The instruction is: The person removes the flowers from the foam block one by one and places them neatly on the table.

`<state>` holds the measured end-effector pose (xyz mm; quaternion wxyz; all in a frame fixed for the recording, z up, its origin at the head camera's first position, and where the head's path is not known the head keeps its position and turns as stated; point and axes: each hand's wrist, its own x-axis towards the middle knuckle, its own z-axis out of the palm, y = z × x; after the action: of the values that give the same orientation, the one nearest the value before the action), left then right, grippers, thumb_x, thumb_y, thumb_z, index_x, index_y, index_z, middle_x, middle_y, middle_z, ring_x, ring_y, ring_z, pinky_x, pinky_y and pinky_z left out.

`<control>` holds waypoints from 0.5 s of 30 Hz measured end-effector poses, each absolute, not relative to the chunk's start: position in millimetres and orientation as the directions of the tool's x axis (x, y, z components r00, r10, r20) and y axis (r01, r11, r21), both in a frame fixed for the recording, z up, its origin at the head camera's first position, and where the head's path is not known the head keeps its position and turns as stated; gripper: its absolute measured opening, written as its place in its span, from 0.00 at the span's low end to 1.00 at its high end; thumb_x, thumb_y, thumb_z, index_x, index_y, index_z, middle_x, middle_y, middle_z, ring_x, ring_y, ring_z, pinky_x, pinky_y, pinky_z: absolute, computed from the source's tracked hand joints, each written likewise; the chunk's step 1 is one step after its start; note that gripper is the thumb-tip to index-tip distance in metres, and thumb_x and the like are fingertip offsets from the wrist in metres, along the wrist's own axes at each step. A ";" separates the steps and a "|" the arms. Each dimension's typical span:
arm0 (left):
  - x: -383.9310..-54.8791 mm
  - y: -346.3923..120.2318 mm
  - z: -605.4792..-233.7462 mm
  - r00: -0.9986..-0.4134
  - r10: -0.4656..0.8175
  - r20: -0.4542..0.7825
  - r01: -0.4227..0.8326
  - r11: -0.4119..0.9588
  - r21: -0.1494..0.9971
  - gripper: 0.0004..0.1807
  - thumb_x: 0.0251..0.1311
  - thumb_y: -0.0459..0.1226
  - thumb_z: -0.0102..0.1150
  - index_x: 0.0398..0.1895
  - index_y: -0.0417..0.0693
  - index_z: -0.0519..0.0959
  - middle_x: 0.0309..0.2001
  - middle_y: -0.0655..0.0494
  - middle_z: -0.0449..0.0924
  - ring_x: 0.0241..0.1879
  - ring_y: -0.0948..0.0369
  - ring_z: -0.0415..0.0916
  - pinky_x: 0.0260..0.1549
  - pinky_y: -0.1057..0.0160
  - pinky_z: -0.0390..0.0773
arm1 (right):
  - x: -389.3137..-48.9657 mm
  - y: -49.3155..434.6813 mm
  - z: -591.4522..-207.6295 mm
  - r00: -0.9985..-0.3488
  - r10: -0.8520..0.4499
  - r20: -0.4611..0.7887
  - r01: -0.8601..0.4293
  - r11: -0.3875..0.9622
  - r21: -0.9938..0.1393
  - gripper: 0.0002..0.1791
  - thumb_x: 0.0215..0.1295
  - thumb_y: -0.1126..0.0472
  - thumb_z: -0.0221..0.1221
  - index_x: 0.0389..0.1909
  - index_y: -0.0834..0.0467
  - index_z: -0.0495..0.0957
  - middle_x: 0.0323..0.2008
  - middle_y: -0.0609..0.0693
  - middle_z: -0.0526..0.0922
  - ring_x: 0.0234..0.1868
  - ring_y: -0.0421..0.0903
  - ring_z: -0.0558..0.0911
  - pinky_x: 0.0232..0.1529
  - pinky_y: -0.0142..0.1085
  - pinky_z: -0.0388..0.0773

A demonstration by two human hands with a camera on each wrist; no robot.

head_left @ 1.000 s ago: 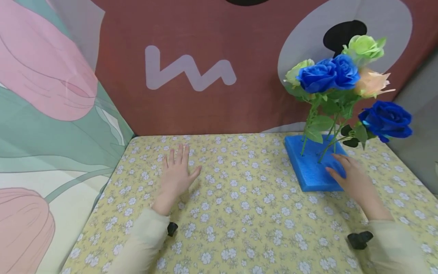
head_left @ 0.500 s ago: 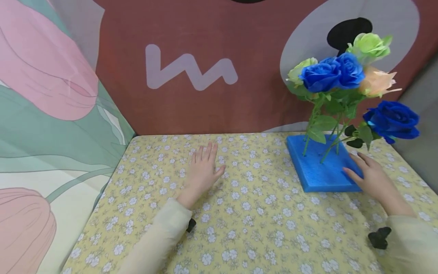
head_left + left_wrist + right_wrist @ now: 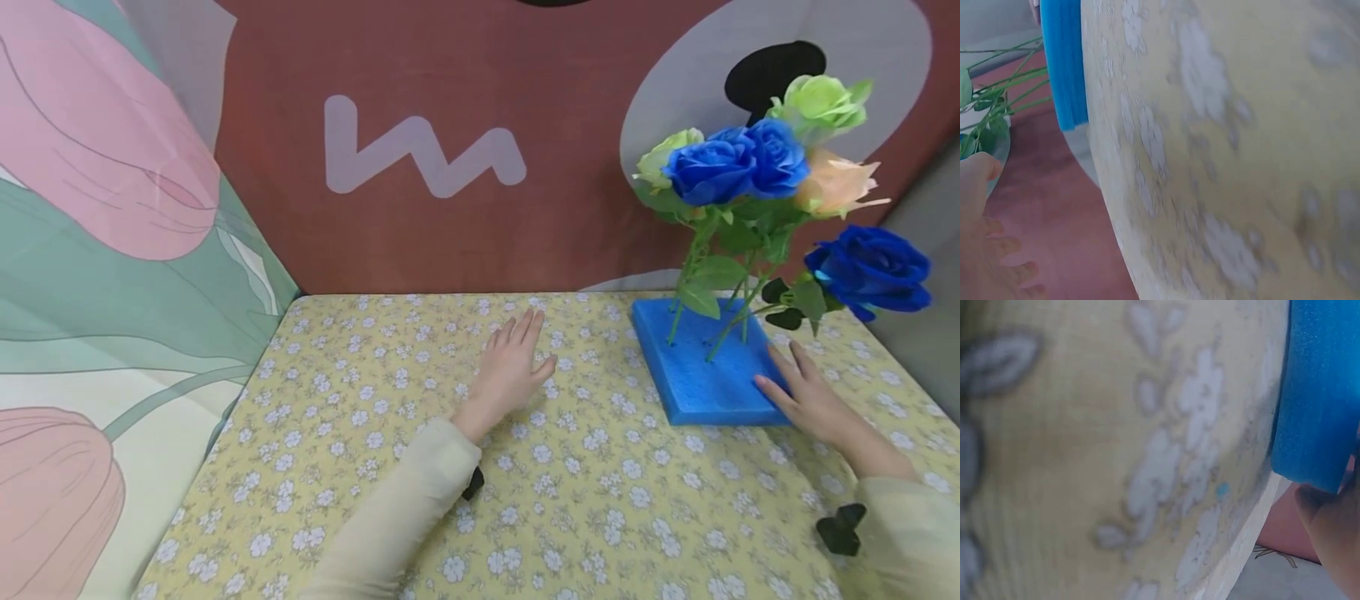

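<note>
A blue foam block (image 3: 723,396) lies on the table toward the right, with several artificial roses standing in it. Two blue roses (image 3: 712,171) cluster with pale green ones (image 3: 819,104) and a peach rose (image 3: 832,183); another blue rose (image 3: 873,267) leans out to the right. My right hand (image 3: 821,404) is at the block's right edge, thumb and fingers spread along it; in the right wrist view the hand (image 3: 1335,531) shows right beside the block (image 3: 1316,394). My left hand (image 3: 510,371) is over the cloth left of the block, fingers straight, holding nothing.
A yellow flowered cloth (image 3: 375,483) covers the table. Behind it stands a reddish-brown printed backdrop (image 3: 450,242), and a floral panel (image 3: 112,317) is at the left. A grey wall (image 3: 930,275) borders the right side.
My left hand has moved to the right across the cloth toward the foam block. My right hand has shifted outward from over the block to its right edge.
</note>
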<state>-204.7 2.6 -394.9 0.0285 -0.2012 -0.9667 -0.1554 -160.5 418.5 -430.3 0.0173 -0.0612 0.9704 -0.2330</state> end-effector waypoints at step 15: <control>-208.6 37.9 -403.4 -0.906 0.399 0.140 0.411 0.751 0.517 0.33 0.71 0.49 0.46 0.74 0.47 0.54 0.73 0.49 0.57 0.71 0.49 0.59 0.71 0.51 0.61 | -158.6 413.1 -428.3 -0.976 -0.175 -0.132 -0.096 0.883 -0.459 0.43 0.76 0.44 0.39 0.73 0.67 0.30 0.71 0.73 0.23 0.68 0.78 0.32 0.59 0.77 0.41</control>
<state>-208.6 37.9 -403.4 0.0106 -0.2163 -0.9356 -0.2788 -158.6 413.1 -428.3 0.0850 -0.0702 0.9667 -0.2310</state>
